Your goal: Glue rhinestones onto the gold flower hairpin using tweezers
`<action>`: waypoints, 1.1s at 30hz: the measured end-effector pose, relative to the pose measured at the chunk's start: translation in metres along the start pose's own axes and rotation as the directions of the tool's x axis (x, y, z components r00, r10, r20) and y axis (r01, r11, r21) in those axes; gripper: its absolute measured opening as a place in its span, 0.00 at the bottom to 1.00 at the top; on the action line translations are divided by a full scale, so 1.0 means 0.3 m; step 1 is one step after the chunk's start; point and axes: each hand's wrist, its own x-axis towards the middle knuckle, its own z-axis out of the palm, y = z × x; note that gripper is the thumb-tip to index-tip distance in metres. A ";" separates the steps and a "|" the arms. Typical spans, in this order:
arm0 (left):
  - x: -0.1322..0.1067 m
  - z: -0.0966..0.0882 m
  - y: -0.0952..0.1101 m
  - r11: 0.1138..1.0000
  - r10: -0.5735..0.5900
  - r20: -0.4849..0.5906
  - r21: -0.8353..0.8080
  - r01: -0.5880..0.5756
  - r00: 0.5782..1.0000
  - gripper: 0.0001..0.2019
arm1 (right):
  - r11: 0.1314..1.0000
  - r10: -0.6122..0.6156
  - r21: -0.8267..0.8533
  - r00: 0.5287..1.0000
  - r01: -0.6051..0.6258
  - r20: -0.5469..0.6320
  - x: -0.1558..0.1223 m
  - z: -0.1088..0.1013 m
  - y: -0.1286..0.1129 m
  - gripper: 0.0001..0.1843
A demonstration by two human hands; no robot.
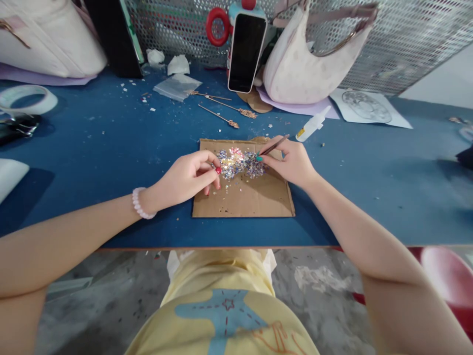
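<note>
A brown cardboard piece lies on the blue table in front of me. Small shiny sequins or flakes, silver, bluish, gold and pink, are heaped across its upper half. At the left edge of the heap, my left hand has thumb and index finger pinched together; what they hold, if anything, is too small to make out. My right hand grips dark tweezers like a pen over the right side of the heap. The tips of the tweezers are hard to see among the sequins.
Behind the cardboard lie several ornate hairpin-like sticks, a clear plastic bag and a small glue bottle. A phone stands upright beside a pale handbag. Rolls of tape sit at left, a line drawing at right.
</note>
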 end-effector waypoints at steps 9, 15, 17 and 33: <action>-0.002 -0.003 -0.002 1.000 0.004 0.003 -0.006 -0.004 1.000 0.05 | 0.985 -0.150 0.106 0.977 0.135 0.149 -0.004 -0.007 -0.007 0.02; -0.003 -0.004 0.000 1.000 0.005 0.009 0.001 -0.005 1.000 0.05 | 0.999 -0.051 -0.012 0.996 0.052 0.075 0.008 -0.018 0.010 0.03; -0.003 -0.005 -0.002 1.000 0.008 0.010 0.006 -0.008 1.000 0.05 | 0.999 -0.023 -0.027 0.997 0.024 0.070 0.011 -0.028 0.014 0.04; 0.002 -0.004 -0.004 1.000 0.006 0.013 0.002 -0.006 1.000 0.05 | 0.974 -0.209 0.129 0.951 0.184 0.227 -0.007 -0.029 -0.010 0.03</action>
